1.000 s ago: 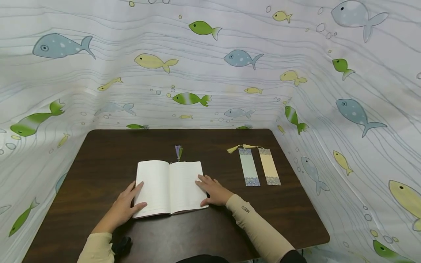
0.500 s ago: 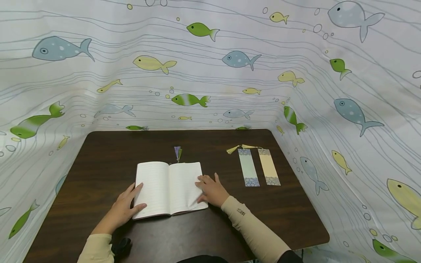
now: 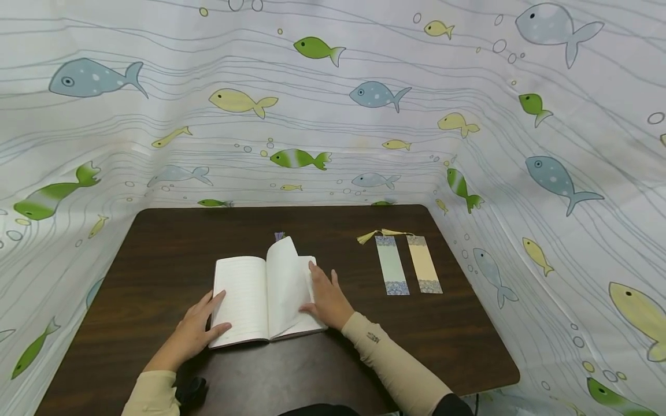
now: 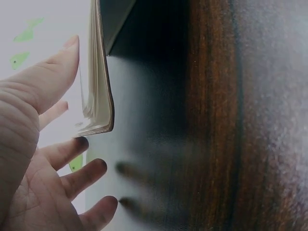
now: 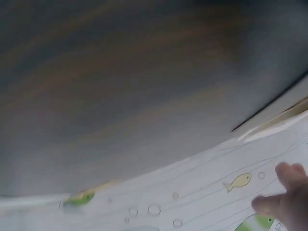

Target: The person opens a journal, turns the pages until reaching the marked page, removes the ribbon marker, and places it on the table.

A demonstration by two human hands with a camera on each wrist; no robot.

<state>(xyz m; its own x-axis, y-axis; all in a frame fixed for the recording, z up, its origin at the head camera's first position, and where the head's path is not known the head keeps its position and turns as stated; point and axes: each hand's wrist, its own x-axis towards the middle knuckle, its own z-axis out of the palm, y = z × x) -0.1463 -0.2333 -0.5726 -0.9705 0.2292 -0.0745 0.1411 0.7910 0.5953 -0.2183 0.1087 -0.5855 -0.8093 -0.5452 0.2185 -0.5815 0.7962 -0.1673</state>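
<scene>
We found the notebook lying open near the front middle of the dark wooden table, its lined left page flat. One page from the right side stood lifted and curled toward the spine. The right hand lay against the back of that raised page, fingers nearly straight and together, thumb low by the book's bottom edge; we could not tell whether the thumb pinched the sheet. The left hand rested on the notebook's left edge with fingers spread and relaxed, the thumb on the page; the left wrist view showed the thumb beside the stacked page edges and the other fingers hanging loose. A purple tassel peeked out just behind the book's top. To the right, well apart from the book, two bookmarks lay side by side: a pale green bookmark and a yellow bookmark, their yellow tassels trailing left. A fish-printed cloth surrounded the table.
</scene>
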